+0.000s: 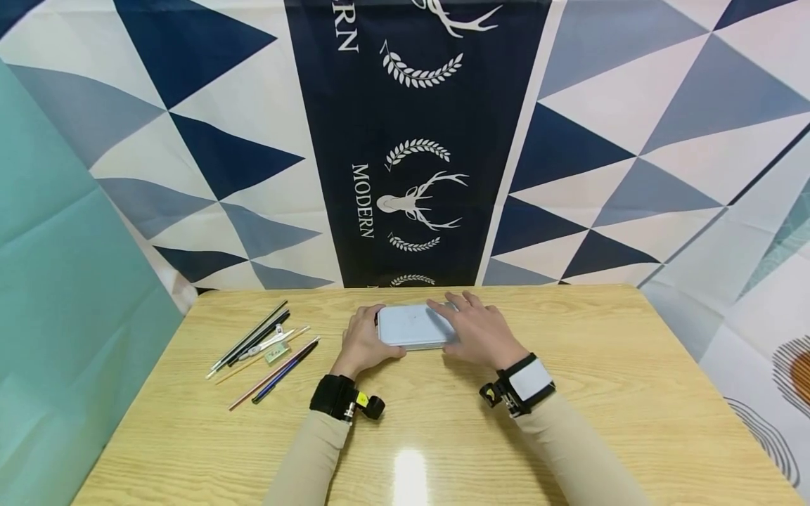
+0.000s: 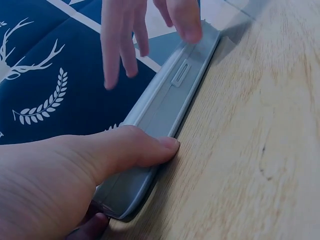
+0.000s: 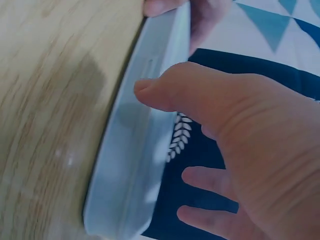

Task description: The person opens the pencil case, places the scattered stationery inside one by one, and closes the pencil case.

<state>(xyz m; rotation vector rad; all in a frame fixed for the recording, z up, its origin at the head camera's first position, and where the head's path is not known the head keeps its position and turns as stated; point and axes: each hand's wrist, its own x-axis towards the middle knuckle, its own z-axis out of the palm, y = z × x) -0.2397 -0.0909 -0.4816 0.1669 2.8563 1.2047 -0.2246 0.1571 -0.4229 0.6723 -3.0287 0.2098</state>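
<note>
A: Where is the pale blue case at this moment?

B: It lies flat on the table, and the 2 hands are at its 2 ends.

A: What does the left hand do there?

B: It grasps the left end of the case; its thumb presses along the front side, and the other fingers go around behind.

A: And the right hand?

B: This one is released. Its fingers are spread above the right end of the case, and the thumb is near the front side. If the thumb touches it, I cannot tell.

A: Is some detail seen on that side?

B: Yes, 1 small oblong latch.

A: Which things are to the left of the case?

B: Well apart from it I see a blue pen, a pink pencil, a small eraser and several other slim writing things in a loose group.

A: And behind the case?

B: A dark cloth with white print.
</note>
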